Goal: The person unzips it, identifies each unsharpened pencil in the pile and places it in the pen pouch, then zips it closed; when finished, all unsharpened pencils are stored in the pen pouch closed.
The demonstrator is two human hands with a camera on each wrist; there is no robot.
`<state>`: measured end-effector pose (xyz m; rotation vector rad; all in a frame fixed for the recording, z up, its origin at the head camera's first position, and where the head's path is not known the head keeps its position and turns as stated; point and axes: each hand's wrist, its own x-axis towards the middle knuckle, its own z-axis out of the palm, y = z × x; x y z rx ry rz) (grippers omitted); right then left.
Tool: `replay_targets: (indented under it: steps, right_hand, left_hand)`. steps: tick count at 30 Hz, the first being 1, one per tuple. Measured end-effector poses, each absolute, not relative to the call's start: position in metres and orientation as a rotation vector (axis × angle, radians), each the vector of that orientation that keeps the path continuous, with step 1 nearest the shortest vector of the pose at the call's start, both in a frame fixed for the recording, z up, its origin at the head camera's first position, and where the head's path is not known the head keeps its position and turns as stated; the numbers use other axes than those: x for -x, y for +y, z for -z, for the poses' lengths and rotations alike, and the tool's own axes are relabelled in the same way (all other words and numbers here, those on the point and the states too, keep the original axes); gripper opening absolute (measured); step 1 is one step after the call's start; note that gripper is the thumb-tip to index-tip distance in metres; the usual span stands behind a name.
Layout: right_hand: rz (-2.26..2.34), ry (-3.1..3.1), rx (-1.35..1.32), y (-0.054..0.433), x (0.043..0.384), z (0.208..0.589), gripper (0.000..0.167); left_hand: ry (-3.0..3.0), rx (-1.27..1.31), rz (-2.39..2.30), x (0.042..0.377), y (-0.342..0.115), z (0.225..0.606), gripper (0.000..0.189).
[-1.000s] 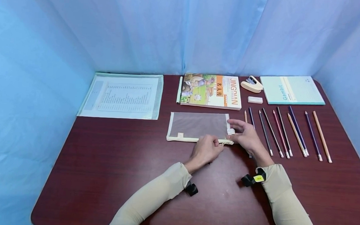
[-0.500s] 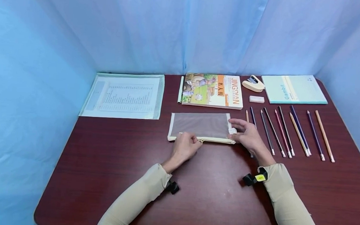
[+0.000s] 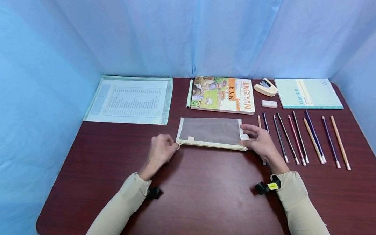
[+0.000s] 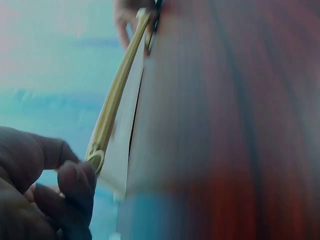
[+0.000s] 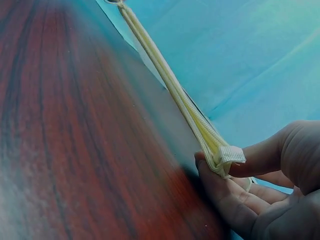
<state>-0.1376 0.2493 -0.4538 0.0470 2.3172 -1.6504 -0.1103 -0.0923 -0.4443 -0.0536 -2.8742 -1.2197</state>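
Note:
A flat mesh zip pouch (image 3: 209, 130) with a cream zipped edge lies in the middle of the table. My left hand (image 3: 161, 149) pinches the zipper pull (image 4: 97, 159) at the pouch's left front corner. At the other end, my right hand (image 3: 262, 143) grips the right edge between thumb and fingers, beside a small white tab (image 5: 232, 154). In the right wrist view the two rows of zipper teeth (image 5: 200, 125) stand apart near that hand, so the zip is undone along its length. The pouch's inside is mostly hidden.
Behind the pouch lie a book (image 3: 222, 94) and a slim pale stick (image 3: 189, 93). A clear folder with a printed sheet (image 3: 132, 99) is at the left. Several pencils (image 3: 295, 139), an eraser (image 3: 269, 104), a cream stapler-like object (image 3: 266, 87) and a notebook (image 3: 308, 94) are at the right.
My left hand has drawn the zipper pull leftward along the front edge, from near the right end to the left corner. My right hand has kept its grip on the right end.

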Motion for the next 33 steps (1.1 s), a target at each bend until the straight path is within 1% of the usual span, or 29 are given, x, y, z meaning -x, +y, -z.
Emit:
replay_targets:
  steps: [6,11,17,19,20,23,26,30,33]
  right_hand:
    - [1.667,2.339,-0.061,0.247,0.139,0.454,0.064]
    - [1.671,2.34,-0.078,0.245,0.139,0.454,0.065]
    - [1.654,2.321,-0.069,0.248,0.138,0.454,0.065]
    - [1.654,2.303,-0.058,0.249,0.138,0.455,0.066]
    - [1.653,2.296,-0.052,0.249,0.138,0.455,0.066]
    - [1.655,2.285,-0.047,0.249,0.138,0.455,0.067]
    - [1.657,2.286,-0.053,0.25,0.138,0.455,0.067]
    - [1.666,2.284,-0.061,0.25,0.139,0.456,0.066]
    - [1.671,2.272,-0.058,0.249,0.139,0.457,0.066]
  left_hand:
    - [-2.92,0.093,1.426,0.112,-0.118,0.443,0.017]
    - [-2.935,0.115,1.408,0.116,-0.127,0.443,0.015]
    - [-3.09,0.217,1.443,0.12,-0.13,0.442,0.01]
    - [-3.179,0.291,1.384,0.122,-0.13,0.438,0.004]
    - [-3.22,0.34,1.322,0.123,-0.13,0.435,0.005]
    - [-3.271,0.521,1.063,0.126,-0.125,0.422,0.017]
    - [-3.189,0.734,0.813,0.13,-0.113,0.414,0.034]
    - [-3.051,1.037,0.607,0.138,-0.088,0.418,0.057]
    - [-3.016,1.163,0.453,0.143,-0.072,0.425,0.066]
